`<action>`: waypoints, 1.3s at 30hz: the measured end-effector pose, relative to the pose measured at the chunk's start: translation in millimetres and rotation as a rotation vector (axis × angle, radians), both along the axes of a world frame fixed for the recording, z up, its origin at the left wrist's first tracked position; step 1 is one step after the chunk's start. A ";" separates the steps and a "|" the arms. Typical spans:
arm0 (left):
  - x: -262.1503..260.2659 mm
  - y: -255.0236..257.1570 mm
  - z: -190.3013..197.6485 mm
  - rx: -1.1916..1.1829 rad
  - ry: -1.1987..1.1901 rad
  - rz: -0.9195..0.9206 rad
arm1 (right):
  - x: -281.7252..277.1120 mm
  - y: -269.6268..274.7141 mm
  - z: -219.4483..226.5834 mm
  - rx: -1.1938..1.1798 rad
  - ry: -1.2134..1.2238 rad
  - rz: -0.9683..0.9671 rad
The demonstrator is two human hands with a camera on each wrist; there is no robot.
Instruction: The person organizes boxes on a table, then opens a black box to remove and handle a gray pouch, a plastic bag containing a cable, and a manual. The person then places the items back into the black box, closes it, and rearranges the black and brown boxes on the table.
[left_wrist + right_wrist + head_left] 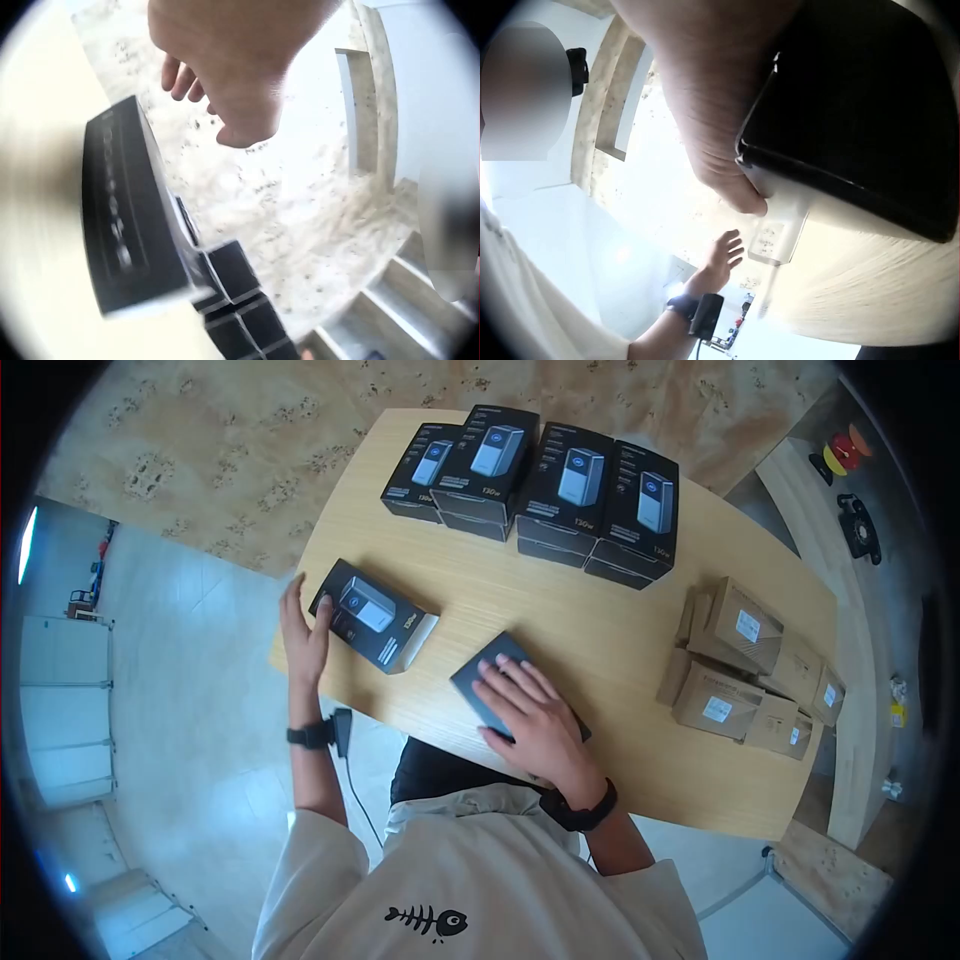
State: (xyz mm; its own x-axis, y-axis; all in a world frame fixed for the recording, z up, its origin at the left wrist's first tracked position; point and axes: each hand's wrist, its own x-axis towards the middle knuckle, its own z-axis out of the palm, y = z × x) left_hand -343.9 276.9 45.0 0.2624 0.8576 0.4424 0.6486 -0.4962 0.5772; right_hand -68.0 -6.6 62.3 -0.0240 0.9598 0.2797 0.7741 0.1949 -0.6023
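Note:
My right hand (pixel 532 722) lies over a plain dark box (pixel 503 648) near the front edge of the table, its fingers stretched across the top. In the right wrist view the thumb is right at an edge of this dark box (pixel 855 127). To the left lies a black printed carton (pixel 365 610) with a picture of a silver device and a pale end facing right. My left hand (pixel 305 640) is beside the carton's left end, thumb tip overlapping its edge in the head view. The left wrist view shows that hand (pixel 232 67) with loose fingers, holding nothing.
Stacked black cartons (pixel 570 490) of the same print stand along the far side of the wooden table (pixel 640 660). Several brown cardboard boxes (pixel 740 625) with white labels are grouped at the right. Beyond them, a shelf unit (pixel 800 490) carries a black telephone (pixel 860 530).

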 end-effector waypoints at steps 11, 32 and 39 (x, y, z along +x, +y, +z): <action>49.6 -7.4 -15.4 -0.497 -0.347 -0.093 | 7.6 9.3 1.3 0.152 0.266 0.150; 30.6 -26.7 6.1 -0.665 -0.385 -0.160 | -16.2 39.2 20.4 0.111 0.244 0.119; 55.6 -76.2 2.8 -0.437 -0.257 -0.174 | -8.8 24.3 21.6 0.199 0.270 -0.204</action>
